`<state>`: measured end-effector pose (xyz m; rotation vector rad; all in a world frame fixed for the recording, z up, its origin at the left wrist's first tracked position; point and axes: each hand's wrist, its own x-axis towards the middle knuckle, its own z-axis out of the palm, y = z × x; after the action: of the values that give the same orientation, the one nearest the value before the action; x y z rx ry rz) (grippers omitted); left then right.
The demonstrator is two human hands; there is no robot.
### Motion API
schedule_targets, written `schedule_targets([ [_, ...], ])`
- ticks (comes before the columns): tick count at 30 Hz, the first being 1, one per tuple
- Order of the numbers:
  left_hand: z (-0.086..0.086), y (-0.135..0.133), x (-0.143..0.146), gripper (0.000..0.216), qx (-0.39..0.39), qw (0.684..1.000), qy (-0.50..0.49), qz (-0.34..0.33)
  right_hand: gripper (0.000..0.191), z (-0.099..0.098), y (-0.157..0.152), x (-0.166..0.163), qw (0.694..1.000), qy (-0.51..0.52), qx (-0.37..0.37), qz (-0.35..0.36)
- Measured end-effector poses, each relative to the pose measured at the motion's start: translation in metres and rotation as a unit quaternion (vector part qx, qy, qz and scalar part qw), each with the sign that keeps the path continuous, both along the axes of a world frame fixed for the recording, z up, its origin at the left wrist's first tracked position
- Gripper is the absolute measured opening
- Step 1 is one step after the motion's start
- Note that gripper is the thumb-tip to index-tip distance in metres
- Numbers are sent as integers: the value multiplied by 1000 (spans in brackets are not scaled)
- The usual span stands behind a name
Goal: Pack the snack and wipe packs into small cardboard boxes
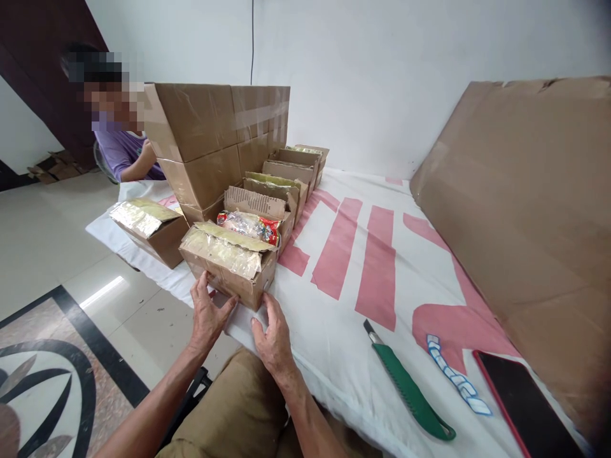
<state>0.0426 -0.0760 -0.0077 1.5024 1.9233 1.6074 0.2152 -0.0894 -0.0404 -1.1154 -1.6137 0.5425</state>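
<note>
A small cardboard box [228, 266] with a taped, shiny top sits at the near edge of a white cloth with red stripes [363, 254]. My left hand [206, 313] rests against its front left corner, fingers stretched out. At the front right corner my right hand [273, 336] touches it with fingers spread. Neither hand grips anything. Behind it runs a row of several similar small boxes [281, 184]; the second one is open and shows a red and clear packet [248, 226].
A large cardboard carton [214, 140] stands left of the row, with another small box [150, 229] beside it. A green utility knife [410, 391], a blue-white strip [458, 375] and a phone [525, 407] lie at right. Flat cardboard [529, 222] leans far right. A person in purple [126, 156] sits behind.
</note>
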Motion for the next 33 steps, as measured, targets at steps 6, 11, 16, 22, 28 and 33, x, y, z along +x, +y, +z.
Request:
schedule_targets([
  [6,-1,6,2,100,10,1000,-6,-4,71,1,-1,0,1000,3,-7,2],
  [11,-1,14,2,100,13,1000,3,-3,68,1,-3,0,1000,-1,-4,-3],
  [16,-2,24,3,101,2,1000,-3,-12,65,2,-4,0,1000,-1,-15,-3],
  [22,-2,34,8,100,-2,1000,-3,-16,67,2,-5,0,1000,3,-19,-4],
  [28,2,39,13,99,-6,1000,-8,-19,67,0,-7,0,1000,2,-27,1],
  [33,4,45,18,99,-16,1000,-6,-23,66,-4,-8,-1,1000,0,-28,-9],
])
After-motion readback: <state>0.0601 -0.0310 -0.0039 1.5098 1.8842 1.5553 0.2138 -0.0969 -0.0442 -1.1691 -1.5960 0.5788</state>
